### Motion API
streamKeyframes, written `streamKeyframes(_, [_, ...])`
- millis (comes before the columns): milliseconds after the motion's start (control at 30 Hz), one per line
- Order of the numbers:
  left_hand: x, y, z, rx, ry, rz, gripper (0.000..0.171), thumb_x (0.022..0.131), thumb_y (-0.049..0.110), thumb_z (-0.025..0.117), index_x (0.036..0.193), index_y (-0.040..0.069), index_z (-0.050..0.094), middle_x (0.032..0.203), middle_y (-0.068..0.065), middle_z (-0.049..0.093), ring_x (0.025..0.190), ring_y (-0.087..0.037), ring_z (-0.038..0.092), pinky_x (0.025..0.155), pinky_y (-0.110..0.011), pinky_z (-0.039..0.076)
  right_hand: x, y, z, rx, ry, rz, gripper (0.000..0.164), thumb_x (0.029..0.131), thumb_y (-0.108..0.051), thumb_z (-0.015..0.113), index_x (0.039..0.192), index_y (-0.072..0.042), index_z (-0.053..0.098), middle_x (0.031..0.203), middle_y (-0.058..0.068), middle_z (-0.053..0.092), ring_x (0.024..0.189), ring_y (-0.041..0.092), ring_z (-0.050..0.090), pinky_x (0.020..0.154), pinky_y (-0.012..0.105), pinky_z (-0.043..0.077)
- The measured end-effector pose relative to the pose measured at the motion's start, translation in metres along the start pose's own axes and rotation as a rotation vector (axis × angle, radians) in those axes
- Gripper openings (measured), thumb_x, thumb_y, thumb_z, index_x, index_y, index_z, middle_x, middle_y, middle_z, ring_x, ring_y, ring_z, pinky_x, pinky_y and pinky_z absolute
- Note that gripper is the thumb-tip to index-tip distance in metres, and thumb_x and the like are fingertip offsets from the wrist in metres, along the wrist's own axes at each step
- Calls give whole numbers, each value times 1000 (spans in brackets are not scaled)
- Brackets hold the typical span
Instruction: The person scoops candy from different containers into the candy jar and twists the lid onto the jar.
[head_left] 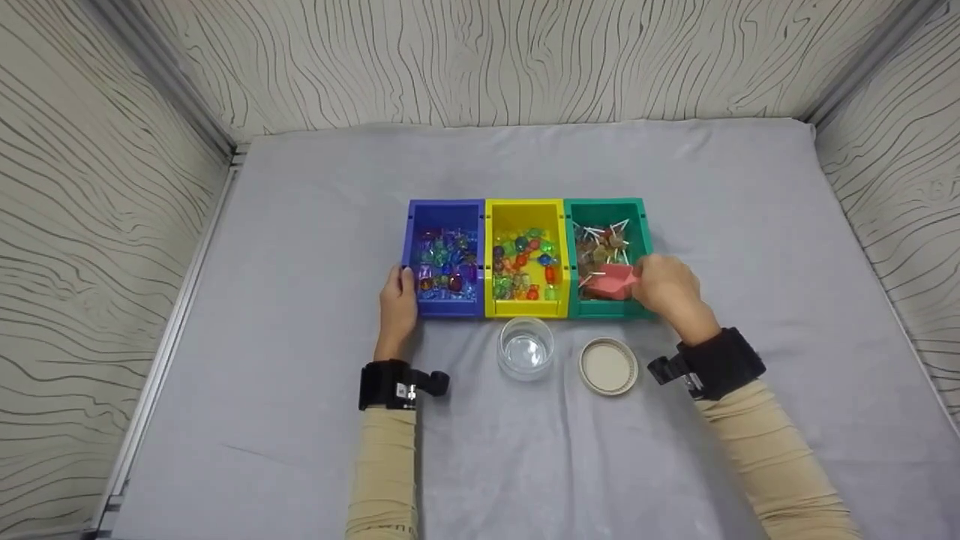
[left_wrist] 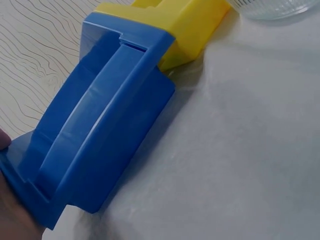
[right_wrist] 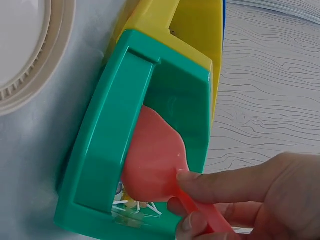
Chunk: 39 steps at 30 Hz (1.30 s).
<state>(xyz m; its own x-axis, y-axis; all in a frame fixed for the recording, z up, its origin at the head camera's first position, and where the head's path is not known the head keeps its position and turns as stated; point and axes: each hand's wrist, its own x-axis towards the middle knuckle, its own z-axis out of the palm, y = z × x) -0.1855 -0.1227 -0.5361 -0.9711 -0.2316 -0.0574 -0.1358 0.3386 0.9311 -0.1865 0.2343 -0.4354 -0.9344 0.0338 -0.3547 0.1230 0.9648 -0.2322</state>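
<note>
In the head view my right hand (head_left: 670, 291) grips the handle of a pink scoop (head_left: 611, 283), its bowl down inside the green bin (head_left: 643, 219) among lollipops (head_left: 600, 240) with white sticks. The right wrist view shows thumb and fingers curled round the scoop's handle (right_wrist: 212, 220). My left hand (head_left: 397, 304) holds the outer side wall of the blue bin (head_left: 448, 309), thumb over the rim. Between these two bins stands a yellow bin (head_left: 525, 309). Wrapped candies (head_left: 450, 259) lie in the blue bin, colourful candies (head_left: 523, 261) in the yellow one.
A clear jar (head_left: 526, 349) stands without its lid just in front of the yellow bin. To its right a round cream lid (head_left: 608, 367) lies on the grey cloth (head_left: 300, 337). Patterned panels (head_left: 487, 60) close off the back and both sides.
</note>
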Motion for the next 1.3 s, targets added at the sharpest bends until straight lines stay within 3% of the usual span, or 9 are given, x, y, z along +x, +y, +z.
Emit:
streamKeyframes(267, [1,-2,-2,-19,-30,-25,44,102,26,31,135,1,42,136,-20,50,133,-30,43,114,-42,33,4,2,8,36,42,-16,31,85,-19,58,107,3,62,109,29,61,91,42,58,69,48,50])
streamKeyframes(467, [1,-1,-2,-14,-21,-11,42,101,24,32,133,-1,44,133,-22,52,131,-32,44,113,-43,34,4,1,18,68,108,-55,29,83,-14,57,105,5,62,104,30,63,89,43,60,72,52,51])
streamKeyframes(767, [0,-1,-2,6,-33,-8,44,102,25,30,134,-2,42,135,-22,50,132,-31,44,113,-44,35,4,-4,33,56,232,-80,24,84,-12,58,99,7,60,92,31,63,82,44,61,64,52,50])
streamKeyframes(900, [-1,-2,-2,5,-19,9,41,102,24,31,131,-2,45,128,-22,55,126,-31,49,108,-44,39,5,-3,44,91,285,-97,22,84,-11,58,93,9,59,88,34,63,79,47,60,62,55,48])
streamKeyframes(1300, [1,-3,-1,10,-23,16,43,101,23,32,134,-3,42,135,-23,50,131,-32,44,112,-43,36,7,-1,56,115,257,-80,23,87,-13,53,93,8,60,93,35,63,85,49,61,65,57,48])
